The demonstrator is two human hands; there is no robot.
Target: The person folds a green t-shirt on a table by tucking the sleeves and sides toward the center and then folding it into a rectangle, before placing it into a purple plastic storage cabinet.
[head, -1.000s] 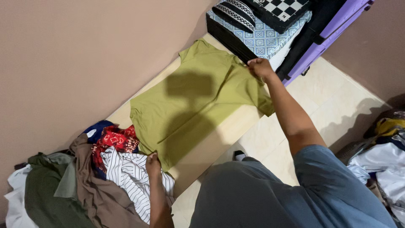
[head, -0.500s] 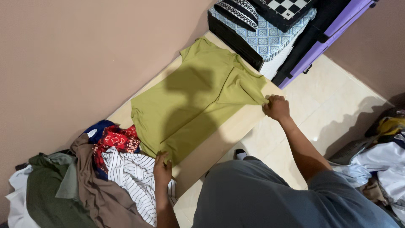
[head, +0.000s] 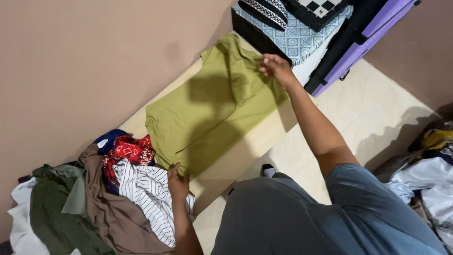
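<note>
Green shirt (head: 207, 111) under right hand (head: 276, 68)

From my feed: chessboard (head: 317, 8) cut off at top edge. Clothes pile (head: 71, 208) runs off lower left; second heap (head: 432, 184) cut at right edge. My torso hides floor at bottom centre.
</note>
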